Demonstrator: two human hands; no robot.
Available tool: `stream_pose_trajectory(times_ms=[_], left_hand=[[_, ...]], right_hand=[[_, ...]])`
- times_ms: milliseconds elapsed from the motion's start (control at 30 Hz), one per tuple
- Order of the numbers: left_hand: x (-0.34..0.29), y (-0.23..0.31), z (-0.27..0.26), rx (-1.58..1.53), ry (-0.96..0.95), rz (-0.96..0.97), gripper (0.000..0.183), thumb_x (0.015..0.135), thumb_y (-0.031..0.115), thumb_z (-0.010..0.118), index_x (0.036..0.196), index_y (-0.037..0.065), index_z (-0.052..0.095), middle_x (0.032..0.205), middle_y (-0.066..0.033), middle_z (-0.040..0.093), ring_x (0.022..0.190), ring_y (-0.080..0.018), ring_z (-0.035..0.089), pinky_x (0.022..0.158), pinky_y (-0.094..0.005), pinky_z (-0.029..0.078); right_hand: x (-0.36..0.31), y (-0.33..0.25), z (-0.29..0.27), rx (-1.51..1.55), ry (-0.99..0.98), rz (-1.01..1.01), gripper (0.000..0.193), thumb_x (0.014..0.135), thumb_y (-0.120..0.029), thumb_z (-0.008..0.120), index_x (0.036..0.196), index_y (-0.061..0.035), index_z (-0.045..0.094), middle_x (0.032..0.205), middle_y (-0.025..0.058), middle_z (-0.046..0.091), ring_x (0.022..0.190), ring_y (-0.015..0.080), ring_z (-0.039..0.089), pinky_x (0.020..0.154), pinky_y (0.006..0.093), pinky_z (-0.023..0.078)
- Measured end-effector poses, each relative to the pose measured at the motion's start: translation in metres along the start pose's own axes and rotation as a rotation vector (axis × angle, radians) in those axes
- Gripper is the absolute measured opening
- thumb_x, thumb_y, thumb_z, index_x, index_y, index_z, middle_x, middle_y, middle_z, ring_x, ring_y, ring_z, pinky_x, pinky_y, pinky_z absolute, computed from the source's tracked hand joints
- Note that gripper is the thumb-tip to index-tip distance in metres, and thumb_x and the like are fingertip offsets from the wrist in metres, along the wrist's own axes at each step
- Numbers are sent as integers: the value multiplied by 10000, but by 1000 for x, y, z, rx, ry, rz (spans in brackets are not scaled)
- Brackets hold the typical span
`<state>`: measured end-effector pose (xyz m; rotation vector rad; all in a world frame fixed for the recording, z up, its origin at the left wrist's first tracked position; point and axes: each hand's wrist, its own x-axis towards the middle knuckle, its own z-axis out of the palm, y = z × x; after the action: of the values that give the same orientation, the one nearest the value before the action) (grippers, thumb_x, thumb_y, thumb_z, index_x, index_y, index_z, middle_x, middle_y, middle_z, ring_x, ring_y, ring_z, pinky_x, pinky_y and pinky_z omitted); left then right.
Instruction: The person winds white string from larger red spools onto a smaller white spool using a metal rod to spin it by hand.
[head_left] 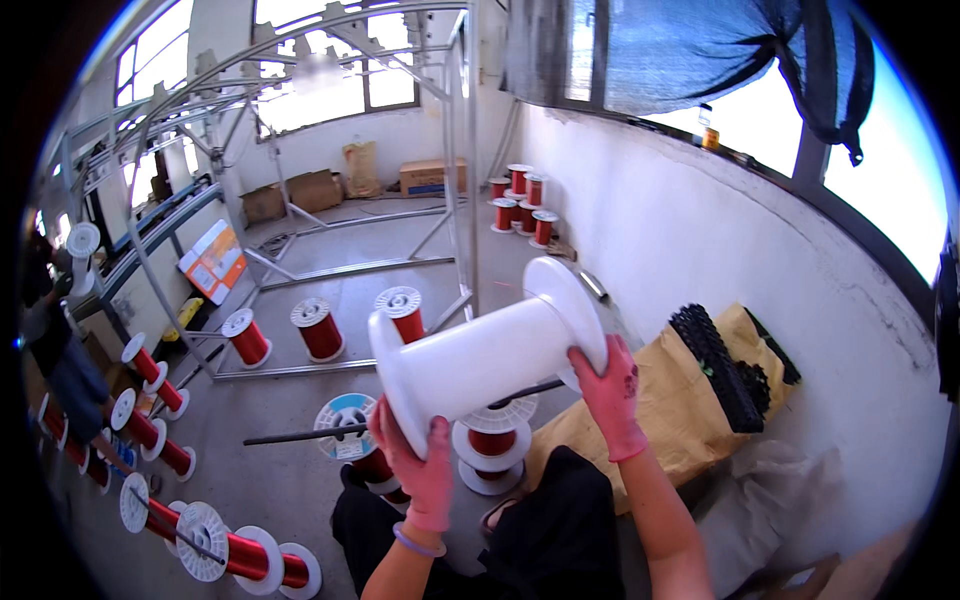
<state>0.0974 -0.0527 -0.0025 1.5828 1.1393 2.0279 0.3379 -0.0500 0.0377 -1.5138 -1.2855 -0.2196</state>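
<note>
Between my two pink-gloved hands I hold a large bare white spool point(485, 358), tilted with its right end higher. My left hand point(420, 462) grips the rim of its left flange. The right flange's lower edge is in my right hand point(608, 395). Below the spool a dark rod point(290, 437) runs sideways over two stacks of wire reels. One reel with a blue label point(347, 412) stands under the rod's left part; another reel of red wire point(492, 442) is under the bare spool, partly covered by it.
Several red wire reels point(318, 330) stand by a metal frame point(340, 270). More reels point(230, 550) lie at lower left, one with a rod through it. A tan sack with black material point(640, 430) lies right, beside the wall. Another person point(60, 330) stands far left holding white spools.
</note>
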Motion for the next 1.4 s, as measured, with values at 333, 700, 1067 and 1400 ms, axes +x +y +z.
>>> stream_pose_trajectory(times_ms=[333,700,1067,1400], left_hand=[[2,17,-17,199,121,331,598,746,158,783,1250,40,482,1251,-167,461,1123,-328,482,949,-418,408],[-9,-24,52,-698,-718,-908,608,944,536,486,1315,55,460,906,-17,579,605,-75,504,486,-213,378],[-19,-29,62,-866,-656,-928,376,983,338,515,1252,77,477,798,13,531,527,-54,396,440,-206,274],[-31,-39,64,-861,-692,-818,379,986,332,500,1250,62,475,829,-12,551,561,-75,459,457,-218,344]], right_hand=[[-13,3,4,72,152,18,220,898,-152,634,933,39,531,851,127,518,754,245,517,687,374,439],[-37,-40,92,577,35,348,312,927,-219,605,1104,20,512,969,97,586,818,179,525,735,317,447],[-37,-40,95,736,-118,425,542,908,-258,648,1299,47,428,1155,156,556,936,203,543,818,306,458],[-49,-41,94,801,-83,479,513,909,-257,646,1290,13,432,1103,154,579,941,217,568,776,317,488]])
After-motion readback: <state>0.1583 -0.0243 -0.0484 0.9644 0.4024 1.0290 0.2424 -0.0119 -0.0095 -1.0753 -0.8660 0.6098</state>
